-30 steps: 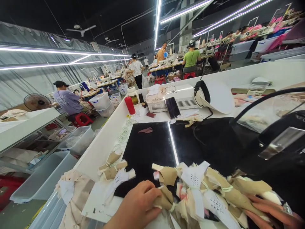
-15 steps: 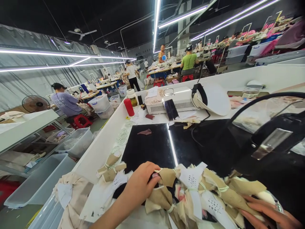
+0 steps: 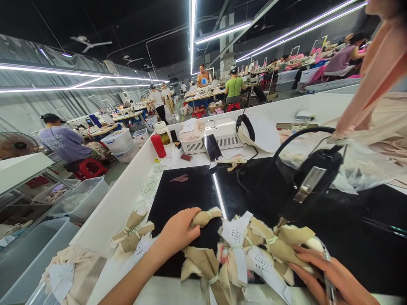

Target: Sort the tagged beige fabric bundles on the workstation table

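Note:
My left hand (image 3: pixel 179 228) is closed round a small tan fabric bundle (image 3: pixel 205 217), pinched at its middle, and holds it just over the black board. Between the fingers of my right hand (image 3: pixel 330 271) sits a pen (image 3: pixel 328 271); the same fingers grip a tan tied bundle (image 3: pixel 284 250) in the pile. That pile holds several tan and cream fabric pieces tied with pale green bands. White paper slips (image 3: pixel 235 231) with printed marks are tied in among them. To the left of my left hand lies another tied tan bundle (image 3: pixel 132 231).
The black board (image 3: pixel 187 190) covers the worktop. Behind it stand a white vented box (image 3: pixel 219 140), a phone (image 3: pixel 212 147) and a red container (image 3: pixel 158 146). A black lamp-like device (image 3: pixel 310 178) and a plastic bag (image 3: pixel 365 165) are right. Peach cloth (image 3: pixel 375 80) hangs upper right.
My left hand has taken hold of a small tan bundle and lifted it from the pile. Peach cloth has come in at the upper right. The view has shifted rightward.

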Demonstrator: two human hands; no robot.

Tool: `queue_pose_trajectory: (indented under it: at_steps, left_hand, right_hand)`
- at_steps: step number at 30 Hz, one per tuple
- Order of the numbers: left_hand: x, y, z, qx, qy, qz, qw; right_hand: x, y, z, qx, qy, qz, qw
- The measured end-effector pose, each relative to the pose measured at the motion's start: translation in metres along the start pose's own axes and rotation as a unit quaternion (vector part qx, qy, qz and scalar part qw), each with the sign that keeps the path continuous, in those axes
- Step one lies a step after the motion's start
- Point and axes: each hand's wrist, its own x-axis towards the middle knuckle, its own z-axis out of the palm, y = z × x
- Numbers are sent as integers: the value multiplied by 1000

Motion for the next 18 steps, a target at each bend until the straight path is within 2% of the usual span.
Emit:
queue_pose_trajectory:
  at_steps: [5, 9, 13, 15, 18]
  left_hand:
    - [8, -20, -12, -118, 21, -43, 992]
    - [14, -27, -19, -223, 35, -74, 971]
    - [12, -22, -22, -338, 27, -132, 931]
    - [10, -19, -21, -384, 25, -150, 911]
    - [4, -16, -19, -458, 47, -182, 869]
  right_hand:
    - [7, -11, -6, 1, 17, 23, 1000]
    - [7, -20, -12, 18, 35, 95, 995]
    - [2, -26, -14, 45, 75, 178, 980]
    - [1, -27, -16, 53, 76, 213, 973]
    - [-1, -26, -23, 68, 78, 187, 977]
